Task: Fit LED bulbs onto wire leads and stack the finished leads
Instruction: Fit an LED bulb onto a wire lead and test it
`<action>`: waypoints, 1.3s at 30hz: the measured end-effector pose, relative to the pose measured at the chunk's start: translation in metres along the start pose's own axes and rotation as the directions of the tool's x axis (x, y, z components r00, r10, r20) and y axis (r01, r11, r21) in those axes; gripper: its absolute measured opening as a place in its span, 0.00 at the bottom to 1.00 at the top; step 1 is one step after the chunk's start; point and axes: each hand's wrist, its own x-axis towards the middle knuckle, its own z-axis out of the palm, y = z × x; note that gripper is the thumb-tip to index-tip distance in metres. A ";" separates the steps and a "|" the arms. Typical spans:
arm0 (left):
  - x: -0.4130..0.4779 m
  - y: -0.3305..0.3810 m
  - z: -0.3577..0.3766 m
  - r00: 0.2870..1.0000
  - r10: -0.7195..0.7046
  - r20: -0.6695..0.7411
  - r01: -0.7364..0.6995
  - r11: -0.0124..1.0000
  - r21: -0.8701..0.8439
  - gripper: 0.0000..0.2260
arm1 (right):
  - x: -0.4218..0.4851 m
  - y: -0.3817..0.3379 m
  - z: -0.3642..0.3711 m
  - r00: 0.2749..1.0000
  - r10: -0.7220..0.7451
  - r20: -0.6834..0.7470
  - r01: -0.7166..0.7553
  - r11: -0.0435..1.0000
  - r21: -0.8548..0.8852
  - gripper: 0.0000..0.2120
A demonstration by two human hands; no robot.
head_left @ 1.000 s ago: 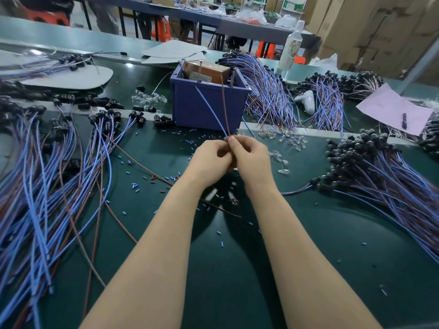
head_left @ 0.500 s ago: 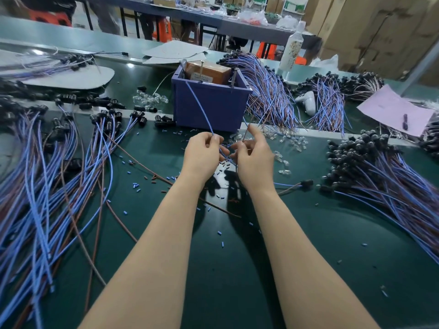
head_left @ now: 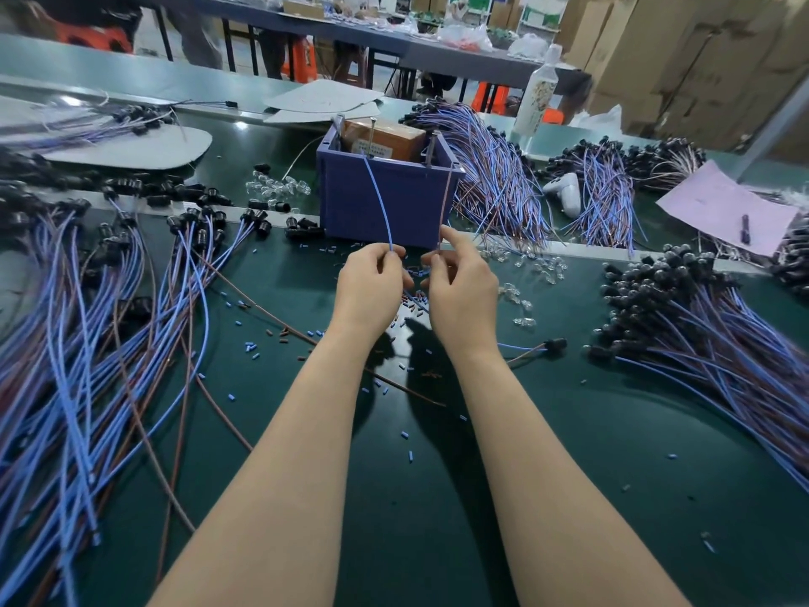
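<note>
Left hand (head_left: 370, 291), right hand (head_left: 464, 291) pulled apart — wires (head_left: 379, 203) split.

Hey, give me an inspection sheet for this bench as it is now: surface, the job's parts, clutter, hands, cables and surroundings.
Surface: dark green mat, glossy, strewn with small offcuts.
Job's things: clear LED bulbs loose to the right of the hands; right lead pile with black caps; left lead pile spread out.
Clutter: insulation bits scattered; purple bin behind the hands; pink paper far right.
Grippers: left hand pinches the blue wire; right hand pinches the brown wire.
Cables: single lead with a black holder lies right of the right wrist.
Surroundings: cardboard boxes, far table, orange stool.
</note>
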 end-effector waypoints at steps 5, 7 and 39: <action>0.003 -0.003 0.000 1.000 -0.008 0.005 0.008 1.000 -0.005 0.10 | 0.002 0.000 0.004 1.000 -0.004 0.023 0.005 0.999 -0.040 0.18; 0.004 -0.003 0.000 1.000 -0.012 0.008 0.012 1.000 -0.011 0.10 | 0.004 -0.001 0.004 1.000 -0.009 0.027 0.010 0.999 -0.037 0.18; 0.000 0.004 -0.002 0.999 -0.027 0.033 0.027 1.000 0.000 0.11 | 0.003 -0.001 0.005 0.997 -0.074 0.028 0.074 0.997 -0.011 0.16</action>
